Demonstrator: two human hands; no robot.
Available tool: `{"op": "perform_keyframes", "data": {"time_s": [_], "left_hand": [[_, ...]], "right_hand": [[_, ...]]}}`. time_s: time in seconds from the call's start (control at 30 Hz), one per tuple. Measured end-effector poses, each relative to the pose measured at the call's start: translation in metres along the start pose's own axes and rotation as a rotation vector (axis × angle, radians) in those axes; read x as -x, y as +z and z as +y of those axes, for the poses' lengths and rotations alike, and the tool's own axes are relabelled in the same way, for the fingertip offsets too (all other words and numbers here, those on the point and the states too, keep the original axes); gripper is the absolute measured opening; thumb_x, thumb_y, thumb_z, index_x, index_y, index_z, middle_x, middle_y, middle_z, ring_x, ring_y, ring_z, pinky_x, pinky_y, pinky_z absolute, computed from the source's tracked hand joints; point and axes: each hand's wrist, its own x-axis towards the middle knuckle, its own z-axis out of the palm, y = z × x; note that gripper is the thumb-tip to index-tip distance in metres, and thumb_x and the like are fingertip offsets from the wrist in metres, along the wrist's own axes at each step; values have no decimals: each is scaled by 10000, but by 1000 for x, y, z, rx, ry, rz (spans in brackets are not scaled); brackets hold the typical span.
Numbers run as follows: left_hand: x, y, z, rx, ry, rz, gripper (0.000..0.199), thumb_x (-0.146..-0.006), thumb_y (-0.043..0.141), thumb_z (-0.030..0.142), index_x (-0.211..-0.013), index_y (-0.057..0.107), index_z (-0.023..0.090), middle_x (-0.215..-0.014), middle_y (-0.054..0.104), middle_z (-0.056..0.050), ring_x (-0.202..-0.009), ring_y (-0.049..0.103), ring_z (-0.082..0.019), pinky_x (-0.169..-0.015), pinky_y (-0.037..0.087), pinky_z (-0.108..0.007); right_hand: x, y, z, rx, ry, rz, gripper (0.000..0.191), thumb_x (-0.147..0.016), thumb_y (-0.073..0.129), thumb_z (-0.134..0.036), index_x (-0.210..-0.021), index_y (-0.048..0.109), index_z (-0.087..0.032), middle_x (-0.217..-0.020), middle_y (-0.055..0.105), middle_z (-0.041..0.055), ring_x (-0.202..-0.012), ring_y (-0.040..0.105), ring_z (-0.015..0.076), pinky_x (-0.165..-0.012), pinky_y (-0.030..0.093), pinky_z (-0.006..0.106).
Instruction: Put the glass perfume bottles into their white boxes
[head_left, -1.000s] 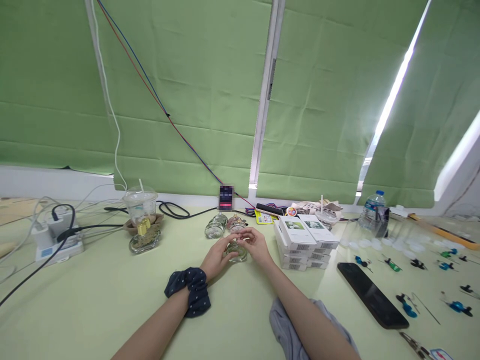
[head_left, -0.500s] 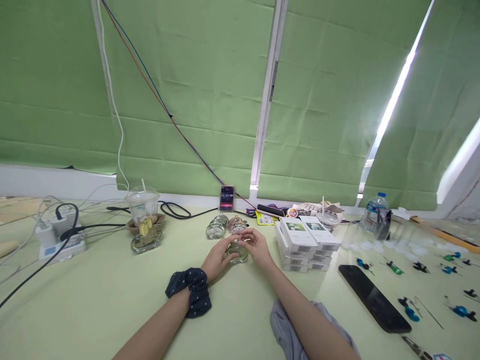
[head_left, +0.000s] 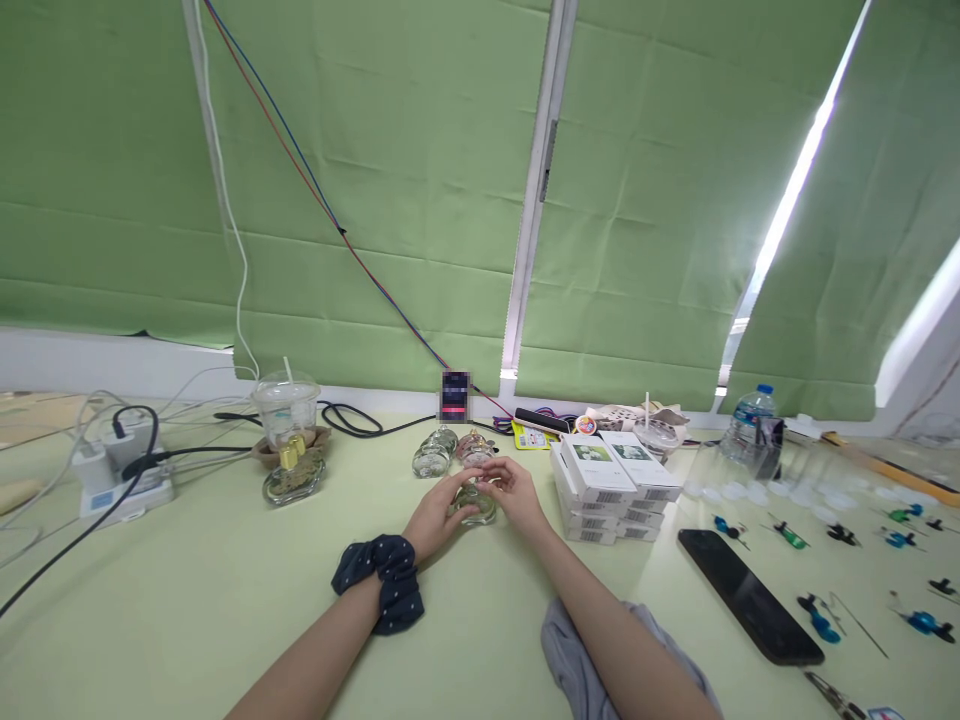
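Note:
In the middle of the table, a small rounded glass bottle stands between my hands. My left hand is curled round its left side, thumb in front and fingers over the top. The fingers of my right hand are bent in a pinch at the bottle's neck; what they grip there is too small to make out. Just behind stand similar clear glass bottles in a row, and pinkish ones beside them.
White boxes are stacked to the right of my hands. A black phone lies nearer, with small blue and green parts beyond it. On the left are a gold-capped glass bottle, a plastic cup and a power strip.

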Motion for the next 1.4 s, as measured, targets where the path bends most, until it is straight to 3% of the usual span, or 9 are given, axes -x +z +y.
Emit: {"op": "perform_keyframes", "data": {"time_s": [0.3, 0.4, 0.5, 0.6, 0.73, 0.87, 1.1, 1.23, 1.4], "left_hand": [[-1, -1, 2, 35, -17, -11, 440, -850, 570, 243, -1276, 458, 252, -1295, 549, -58, -1144, 513, -218, -991, 391, -380], [-1, -1, 5, 74, -69, -13, 476, -837, 579, 272, -1293, 442, 268, -1203, 581, -57, -1038, 550, -218, -891, 446, -362], [-1, -2, 6, 151, -149, 0, 646, -737, 688, 302, -1311, 394, 281, -1074, 583, -26, -820, 563, -174, -747, 472, -315], [-3, -4, 1, 309, -263, 134, 709, -677, 721, 314, -1286, 362, 257, -984, 549, -3, -652, 496, -119, -673, 458, -295], [-10, -11, -12, 605, -448, 455, 436, -757, 574, 288, -1140, 380, 213, -918, 532, -14, -678, 512, -132, -638, 445, -288], [-17, -22, -21, 685, -469, 546, 446, -673, 673, 338, -1004, 402, 212, -953, 546, -21, -758, 579, -140, -712, 470, -305], [-25, -39, -9, 827, -444, 494, 450, -535, 797, 471, -757, 593, 137, -783, 663, -57, -746, 628, -180, -750, 489, -335], [-30, -43, 13, 835, -371, 431, 376, -533, 827, 391, -773, 665, 150, -903, 659, -50, -789, 605, -171, -726, 484, -300], [-32, -37, 37, 458, -164, 302, 231, -619, 794, 323, -783, 715, 181, -870, 574, -31, -821, 562, -176, -742, 449, -297]], "right_hand": [[0, 0, -2, 34, 0, 1, 312, -612, 765, -303, -854, 602, -192, -837, 661, 33, -767, 620, 167, -693, 490, 279], [0, -1, -3, 35, -9, -10, 311, -612, 765, -306, -853, 604, -194, -832, 659, 33, -760, 619, 166, -689, 493, 282], [-1, -2, -3, -4, 8, -30, 364, -573, 789, -285, -866, 595, -192, -866, 669, 42, -752, 617, 161, -693, 497, 287], [-2, -4, -5, -50, 44, -38, 480, -506, 823, -258, -911, 573, -192, -910, 687, 65, -792, 626, 178, -681, 499, 290], [-1, -2, -10, -60, 25, -12, 462, -569, 791, -295, -955, 558, -195, -947, 691, 78, -839, 626, 188, -704, 502, 301], [0, 1, -13, 45, -41, 41, 328, -683, 698, -366, -931, 571, -192, -926, 679, 72, -848, 615, 191, -687, 493, 296], [5, 5, -20, 364, -175, 150, 263, -795, 608, -378, -983, 609, -195, -1017, 643, 69, -953, 579, 202, -733, 451, 286], [11, 11, -30, 419, -305, 161, 277, -822, 595, -353, -1058, 594, -209, -1054, 628, 70, -1006, 562, 204, -815, 449, 317], [15, 18, -40, 412, -394, 162, 175, -818, 611, -316, -953, 614, -207, -946, 639, 52, -943, 572, 189, -807, 462, 319]]}}
